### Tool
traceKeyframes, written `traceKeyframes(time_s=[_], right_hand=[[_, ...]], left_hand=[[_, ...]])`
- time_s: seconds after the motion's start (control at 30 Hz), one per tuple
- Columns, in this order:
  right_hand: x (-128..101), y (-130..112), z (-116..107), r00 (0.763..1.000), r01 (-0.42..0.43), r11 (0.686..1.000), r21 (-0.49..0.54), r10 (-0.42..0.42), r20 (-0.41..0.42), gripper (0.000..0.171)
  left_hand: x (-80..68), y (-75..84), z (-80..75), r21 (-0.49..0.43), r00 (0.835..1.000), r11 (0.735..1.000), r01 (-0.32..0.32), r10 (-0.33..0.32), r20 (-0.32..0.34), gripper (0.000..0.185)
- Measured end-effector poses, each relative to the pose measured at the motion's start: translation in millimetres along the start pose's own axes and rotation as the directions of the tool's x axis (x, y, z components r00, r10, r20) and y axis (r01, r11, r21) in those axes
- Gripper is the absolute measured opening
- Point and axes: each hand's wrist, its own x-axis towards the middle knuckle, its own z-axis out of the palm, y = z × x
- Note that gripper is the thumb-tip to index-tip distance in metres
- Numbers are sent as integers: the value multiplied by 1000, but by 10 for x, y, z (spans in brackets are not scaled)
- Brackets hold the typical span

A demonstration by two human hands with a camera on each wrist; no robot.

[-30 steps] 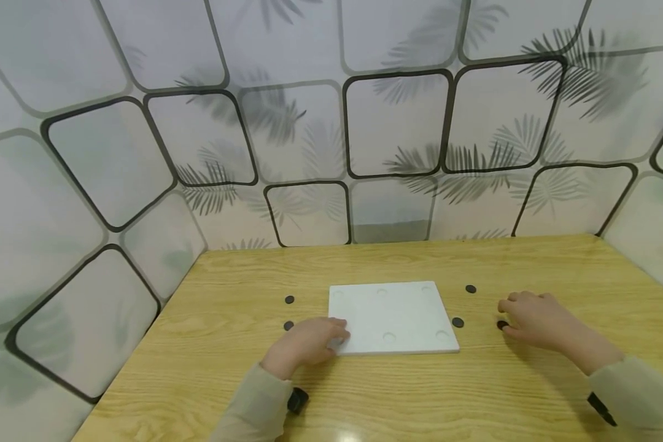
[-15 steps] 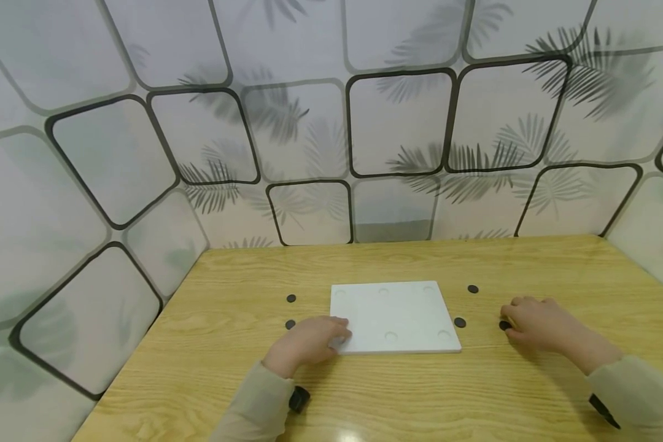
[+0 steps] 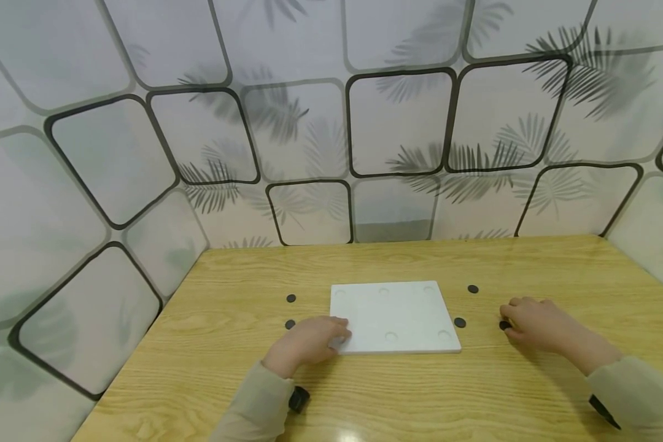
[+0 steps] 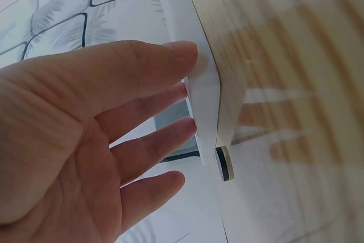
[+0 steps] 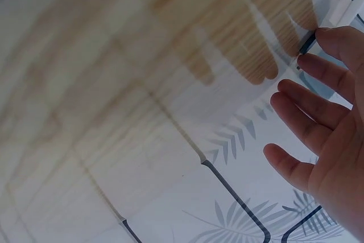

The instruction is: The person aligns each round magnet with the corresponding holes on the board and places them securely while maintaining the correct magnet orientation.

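The left hand [image 3: 306,345] rests at the near left corner of a white rectangular board [image 3: 389,316] with shallow round recesses. In the left wrist view, its thumb lies against the board's edge [image 4: 205,83]. Two fingertips touch the board, and the fingers are nearly straight and spread. To the right, the right hand [image 3: 541,322] pinches a small black disc [image 3: 504,325] on the table between thumb and index finger. The right wrist view shows this disc [image 5: 307,44] on edge between those two fingertips; the other fingers are spread. The recess under the left hand is hidden.
Two black discs, one farther back [image 3: 473,288] and one nearer [image 3: 460,322], lie right of the board. Left of it lie a back disc [image 3: 291,298] and a front disc [image 3: 290,324]. The wooden table [image 3: 398,399] meets a patterned wall [image 3: 398,123] behind.
The head view has shifted very slightly. Both hands, the board and the discs stay in nearly the same places.
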Motion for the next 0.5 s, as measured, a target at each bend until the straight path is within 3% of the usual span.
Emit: traceKeyframes(time_s=[0.5], right_hand=[[27, 21, 45, 999, -19, 999, 44, 18, 32, 20]], left_hand=[[-2, -11, 2, 13, 1000, 1000, -18, 18, -6, 36]])
